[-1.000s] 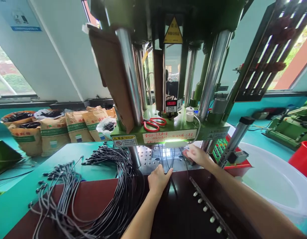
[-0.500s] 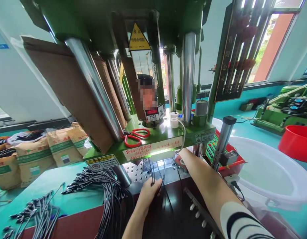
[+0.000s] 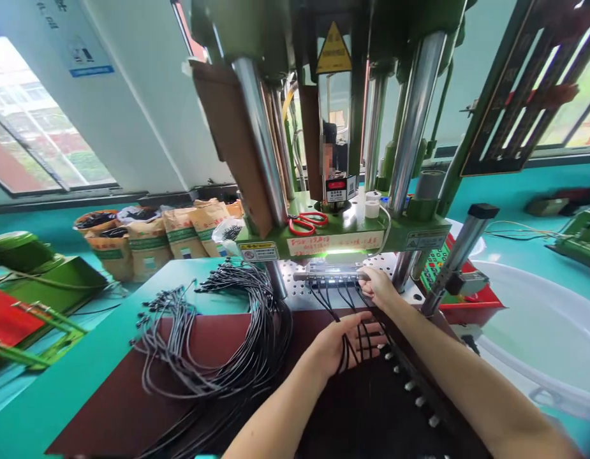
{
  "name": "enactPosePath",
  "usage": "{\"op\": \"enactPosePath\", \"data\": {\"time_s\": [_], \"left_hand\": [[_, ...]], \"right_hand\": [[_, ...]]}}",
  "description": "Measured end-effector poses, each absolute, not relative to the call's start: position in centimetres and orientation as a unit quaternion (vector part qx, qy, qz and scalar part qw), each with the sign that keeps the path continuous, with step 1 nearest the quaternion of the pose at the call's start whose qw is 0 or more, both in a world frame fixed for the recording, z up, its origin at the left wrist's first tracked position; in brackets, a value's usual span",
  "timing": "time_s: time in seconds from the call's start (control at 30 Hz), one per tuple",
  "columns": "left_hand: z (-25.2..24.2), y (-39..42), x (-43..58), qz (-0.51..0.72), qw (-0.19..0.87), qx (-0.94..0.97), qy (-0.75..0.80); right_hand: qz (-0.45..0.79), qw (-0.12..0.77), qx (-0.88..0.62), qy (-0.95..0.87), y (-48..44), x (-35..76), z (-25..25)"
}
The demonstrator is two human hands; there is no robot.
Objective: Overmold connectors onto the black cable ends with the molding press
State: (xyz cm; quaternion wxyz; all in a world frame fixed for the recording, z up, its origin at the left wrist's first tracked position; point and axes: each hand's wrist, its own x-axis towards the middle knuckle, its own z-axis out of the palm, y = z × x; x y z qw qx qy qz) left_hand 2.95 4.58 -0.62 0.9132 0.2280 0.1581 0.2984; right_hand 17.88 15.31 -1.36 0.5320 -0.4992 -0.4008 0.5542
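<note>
My right hand point(image 3: 378, 288) is closed around the right end of a metal mould bar point(image 3: 323, 276), which lies level at the mouth of the green press point(image 3: 270, 254). Several thin black cables point(image 3: 329, 302) hang from the bar toward me. Under them is my left hand point(image 3: 345, 341), palm up with its fingers stretched out, and the cables run across the palm and fingers. A second dark bar with metal studs point(image 3: 409, 386) lies slantwise on the dark bench top, below my right forearm.
A large bundle of black cables point(image 3: 259, 331) and a smaller bundle point(image 3: 168, 328) lie to the left. Red-handled scissors point(image 3: 308, 222) rest on the press ledge. Steel columns point(image 3: 259, 137) flank the opening. A white tub point(image 3: 538, 325) and a red control box point(image 3: 471, 305) are at the right.
My left hand has gone from closed on cables to spread beneath them. My right hand, earlier hidden behind the press front, now shows on the bar's end. The view has swung left.
</note>
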Motion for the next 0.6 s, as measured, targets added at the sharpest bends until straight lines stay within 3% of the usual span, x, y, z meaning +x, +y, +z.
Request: {"op": "enactPosePath", "data": {"time_s": [0.33,0.6], "left_hand": [[1.2,-0.4,1.5,0.344,0.903,0.234,0.108],[0.8,-2.0,-0.2,0.324,0.921,0.199,0.084]], "right_hand": [[0.487,0.544,-0.506,-0.460,10.5,14.3,1.2],[0.391,0.499,-0.516,-0.577,10.5,14.6,0.8]]}}
